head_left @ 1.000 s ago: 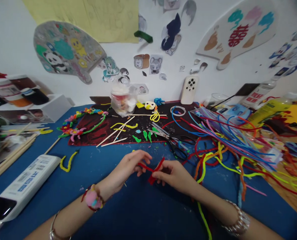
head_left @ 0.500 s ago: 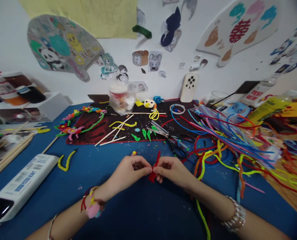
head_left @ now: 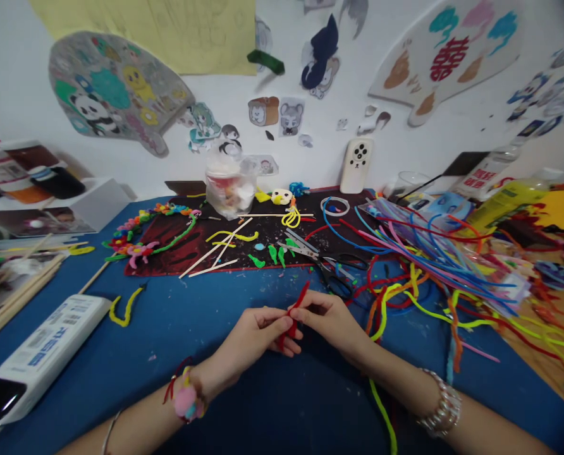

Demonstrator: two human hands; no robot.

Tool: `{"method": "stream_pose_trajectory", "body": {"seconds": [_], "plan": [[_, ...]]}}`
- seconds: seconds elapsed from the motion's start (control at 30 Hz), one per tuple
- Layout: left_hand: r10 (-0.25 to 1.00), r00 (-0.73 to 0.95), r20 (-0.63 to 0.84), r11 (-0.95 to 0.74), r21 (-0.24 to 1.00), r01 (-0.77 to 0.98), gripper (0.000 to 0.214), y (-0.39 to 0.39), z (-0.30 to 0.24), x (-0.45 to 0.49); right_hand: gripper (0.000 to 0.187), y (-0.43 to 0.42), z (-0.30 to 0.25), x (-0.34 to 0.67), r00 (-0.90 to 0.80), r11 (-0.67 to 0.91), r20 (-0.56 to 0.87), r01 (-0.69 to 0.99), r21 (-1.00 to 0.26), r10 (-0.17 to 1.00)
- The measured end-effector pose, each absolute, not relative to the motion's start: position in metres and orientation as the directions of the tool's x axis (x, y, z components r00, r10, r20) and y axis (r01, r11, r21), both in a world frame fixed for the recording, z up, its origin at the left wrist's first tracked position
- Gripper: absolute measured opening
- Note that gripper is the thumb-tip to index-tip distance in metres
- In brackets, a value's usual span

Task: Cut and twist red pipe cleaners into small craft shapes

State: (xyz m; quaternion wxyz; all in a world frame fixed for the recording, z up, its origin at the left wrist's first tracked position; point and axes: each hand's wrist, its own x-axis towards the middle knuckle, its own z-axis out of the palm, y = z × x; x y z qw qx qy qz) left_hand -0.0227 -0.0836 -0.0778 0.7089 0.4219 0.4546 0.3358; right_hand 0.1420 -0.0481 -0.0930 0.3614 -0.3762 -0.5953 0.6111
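My left hand [head_left: 258,335] and my right hand [head_left: 327,319] meet over the blue table [head_left: 177,328], both pinched on a red pipe cleaner [head_left: 295,308]. The pipe cleaner is bent, with one end sticking up between my fingers and the lower part hidden in my left hand. A pink pom-pom bracelet [head_left: 187,397] is on my left wrist and a beaded bracelet [head_left: 441,404] on my right.
Black-handled scissors [head_left: 332,265] lie just beyond my hands on a dark mat [head_left: 168,253]. A heap of coloured pipe cleaners [head_left: 434,265] spreads to the right. A flower garland [head_left: 144,237], wooden sticks [head_left: 215,253], a plastic cup [head_left: 227,189] and a white box [head_left: 40,354] lie left.
My hands came together and twisted the red pipe cleaner; its spread ends have closed into a tighter bend, and one end now points up.
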Motion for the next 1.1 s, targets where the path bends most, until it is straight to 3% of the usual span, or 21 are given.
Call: {"method": "stream_pose_trajectory", "body": {"seconds": [0.13, 0.23, 0.3, 0.37, 0.47, 0.57, 0.67, 0.77, 0.87, 1.0, 1.1], "plan": [[0.892, 0.305, -0.334, 0.372, 0.925, -0.075, 0.024, -0.084, -0.081, -0.021, 0.016, -0.049, -0.095, 0.140, -0.430, 0.081, 0.041, 0.076, -0.994, 0.902], [0.908, 0.274, -0.317, 0.340, 0.939, -0.043, 0.023, -0.083, -0.082, -0.021, 0.030, -0.052, -0.093, 0.141, -0.289, 0.318, 0.252, 0.209, -0.925, 0.923], [0.912, 0.275, -0.304, 0.318, 0.948, -0.004, 0.024, -0.083, -0.083, -0.021, 0.036, -0.054, -0.088, 0.144, -0.284, 0.537, 0.457, 0.378, -0.754, 0.843], [0.916, 0.278, -0.289, 0.293, 0.956, 0.028, 0.024, -0.084, -0.084, -0.021, 0.038, -0.055, -0.084, 0.149, -0.398, 0.721, 0.612, 0.502, -0.478, 0.683], [0.924, 0.276, -0.265, 0.264, 0.964, 0.043, 0.024, -0.083, -0.085, -0.021, 0.043, -0.055, -0.078, 0.156, -0.551, 0.823, 0.679, 0.550, -0.143, 0.486], [0.927, 0.269, -0.261, 0.260, 0.965, 0.041, 0.024, -0.082, -0.085, -0.021, 0.039, -0.053, -0.076, 0.161, -0.638, 0.839, 0.659, 0.544, 0.020, 0.397], [0.928, 0.259, -0.269, 0.267, 0.963, 0.043, 0.023, -0.081, -0.083, -0.021, 0.028, -0.050, -0.078, 0.163, -0.685, 0.844, 0.633, 0.529, 0.093, 0.359], [0.927, 0.254, -0.276, 0.269, 0.961, 0.062, 0.023, -0.082, -0.082, -0.020, 0.019, -0.050, -0.079, 0.160, -0.678, 0.828, 0.606, 0.558, 0.054, 0.417], [0.932, 0.241, -0.273, 0.253, 0.961, 0.110, 0.024, -0.084, -0.080, -0.020, 0.014, -0.051, -0.078, 0.154, -0.636, 0.804, 0.572, 0.590, -0.071, 0.518], [0.956, 0.218, -0.198, 0.149, 0.964, 0.221, 0.027, -0.086, -0.078, -0.021, 0.010, -0.054, -0.075, 0.148, -0.551, 0.749, 0.521, 0.578, -0.325, 0.652], [0.967, 0.212, -0.141, 0.071, 0.948, 0.309, 0.028, -0.086, -0.078, -0.023, 0.011, -0.055, -0.074, 0.147, -0.477, 0.601, 0.375, 0.539, -0.590, 0.795]]}}
